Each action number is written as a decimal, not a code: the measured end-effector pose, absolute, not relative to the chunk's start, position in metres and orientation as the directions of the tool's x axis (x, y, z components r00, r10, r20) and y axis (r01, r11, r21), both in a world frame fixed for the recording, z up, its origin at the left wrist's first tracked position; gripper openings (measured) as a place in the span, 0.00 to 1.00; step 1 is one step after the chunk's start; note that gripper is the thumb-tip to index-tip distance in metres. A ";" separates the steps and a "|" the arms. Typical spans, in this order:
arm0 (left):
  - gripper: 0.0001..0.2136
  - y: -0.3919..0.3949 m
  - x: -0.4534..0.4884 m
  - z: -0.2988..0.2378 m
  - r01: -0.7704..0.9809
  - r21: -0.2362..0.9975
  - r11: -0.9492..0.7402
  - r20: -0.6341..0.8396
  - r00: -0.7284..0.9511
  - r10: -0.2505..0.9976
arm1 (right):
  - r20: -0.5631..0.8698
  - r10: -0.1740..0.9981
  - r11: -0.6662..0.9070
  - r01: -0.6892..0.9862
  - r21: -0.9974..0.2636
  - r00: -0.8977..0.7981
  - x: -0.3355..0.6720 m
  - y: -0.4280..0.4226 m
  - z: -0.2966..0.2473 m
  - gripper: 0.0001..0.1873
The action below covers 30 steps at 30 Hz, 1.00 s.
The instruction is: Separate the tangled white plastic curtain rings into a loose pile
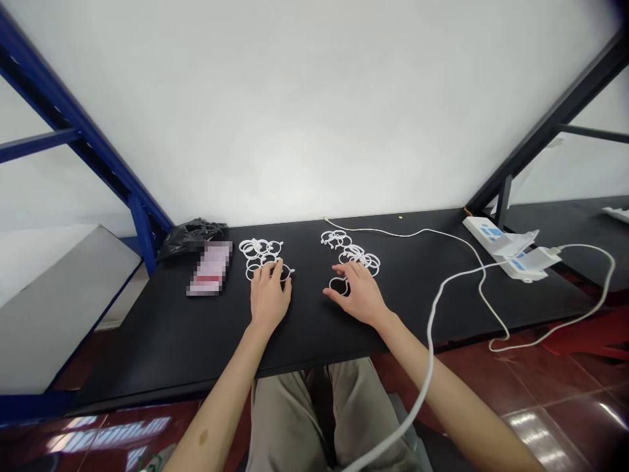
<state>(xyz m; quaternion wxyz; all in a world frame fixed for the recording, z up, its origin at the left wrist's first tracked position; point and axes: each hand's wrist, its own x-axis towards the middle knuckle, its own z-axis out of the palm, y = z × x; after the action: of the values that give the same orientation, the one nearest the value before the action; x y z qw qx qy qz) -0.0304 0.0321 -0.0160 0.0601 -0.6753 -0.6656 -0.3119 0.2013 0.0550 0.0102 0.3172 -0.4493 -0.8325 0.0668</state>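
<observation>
My left hand lies palm down at the near edge of a group of white rings with small knobs, its fingers stretched out over the nearest ones. One white ring pokes out beside its fingertips, partly covered. To the right, my right hand has thumb and fingers apart around a single white ring on the black table; whether it touches that ring I cannot tell. Just beyond this hand lies a second group of white rings, partly overlapping one another.
On the black table, a crumpled black plastic bag and a blurred-out pinkish rectangle lie at left. A white power strip sits at right; a white cable loops over my right forearm. Blue and dark metal posts flank the table.
</observation>
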 end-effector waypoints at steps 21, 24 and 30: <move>0.21 0.022 -0.020 -0.007 0.828 0.254 -0.500 0.515 0.322 0.795 | 0.410 0.747 0.663 0.623 -0.414 -0.523 0.204 0.053 -0.004 0.09; 0.21 0.022 -0.019 -0.009 0.825 0.249 -0.508 0.500 0.339 0.797 | 0.444 0.675 0.738 0.554 -0.385 -0.590 0.187 0.055 -0.002 0.11; 0.17 0.026 -0.024 -0.013 0.848 0.307 -0.432 0.535 0.222 0.815 | 0.520 0.648 0.761 0.449 -0.468 -0.557 0.161 0.066 0.000 0.13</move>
<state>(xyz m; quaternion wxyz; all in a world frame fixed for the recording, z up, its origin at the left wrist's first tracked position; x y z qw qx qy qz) -0.0242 0.0257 -0.0126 0.0252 -0.7814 -0.5321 -0.3251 0.1610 0.0658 0.0002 0.3498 -0.3152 -0.8707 0.1422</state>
